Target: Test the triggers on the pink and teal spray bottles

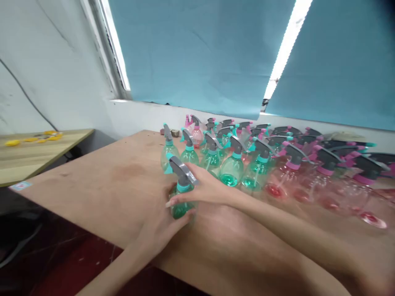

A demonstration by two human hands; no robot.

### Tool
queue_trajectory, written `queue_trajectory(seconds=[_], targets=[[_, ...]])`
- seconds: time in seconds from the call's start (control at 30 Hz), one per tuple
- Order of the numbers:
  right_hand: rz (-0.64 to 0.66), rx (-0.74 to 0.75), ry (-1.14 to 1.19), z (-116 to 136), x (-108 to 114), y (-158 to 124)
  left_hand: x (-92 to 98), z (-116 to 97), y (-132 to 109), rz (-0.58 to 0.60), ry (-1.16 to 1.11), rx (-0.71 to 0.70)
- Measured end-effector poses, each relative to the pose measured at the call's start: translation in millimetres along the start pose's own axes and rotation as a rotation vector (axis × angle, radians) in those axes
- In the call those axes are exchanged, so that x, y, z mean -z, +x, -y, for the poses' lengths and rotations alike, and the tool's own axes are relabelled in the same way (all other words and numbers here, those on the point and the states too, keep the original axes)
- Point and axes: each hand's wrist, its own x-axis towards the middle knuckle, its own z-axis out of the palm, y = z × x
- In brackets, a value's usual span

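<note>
A green spray bottle (pixel 182 187) with a grey and teal trigger head stands upright between my two hands near the front of the table. My left hand (pixel 165 218) is wrapped round the lower part of its body from the left. From the right, my right hand (pixel 203 187) grips the same bottle higher up, close to the teal collar, its thumb across the front. Some of the fingers are hidden behind the bottle. Just behind it stands another green spray bottle (pixel 169 152), at the left end of a row.
Several green bottles (pixel 231 166) and pink bottles (pixel 285 176) fill the right and back of the brown table (pixel 101 185). A wooden side table (pixel 37 158) with yellow pieces (pixel 51 135) stands at left. Blue sheeting (pixel 197 53) covers the window behind.
</note>
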Motion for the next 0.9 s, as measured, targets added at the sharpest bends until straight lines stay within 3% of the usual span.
queue_trajectory(seconds=[0.13, 0.23, 0.4, 0.7, 0.9], targets=[[0.064, -0.018, -0.141, -0.7, 15.2, 19.0, 26.3, 26.0, 7.3, -0.081, -0.092, 0.204], [-0.057, -0.029, -0.18, 1.8, 24.7, 39.7, 43.4, 46.7, 24.5, -0.173, 0.065, 0.26], [-0.261, -0.026, -0.398, 2.5, 34.3, 84.5, 58.9, 83.1, 63.8, -0.266, 0.144, 0.377], [-0.274, -0.18, -0.597, -11.6, 19.3, 140.1, 57.3, 136.0, 121.3, -0.332, 0.099, 0.396], [-0.254, -0.309, -0.646, -16.6, 7.1, 154.0, 39.3, 147.6, 137.0, -0.392, 0.03, 0.363]])
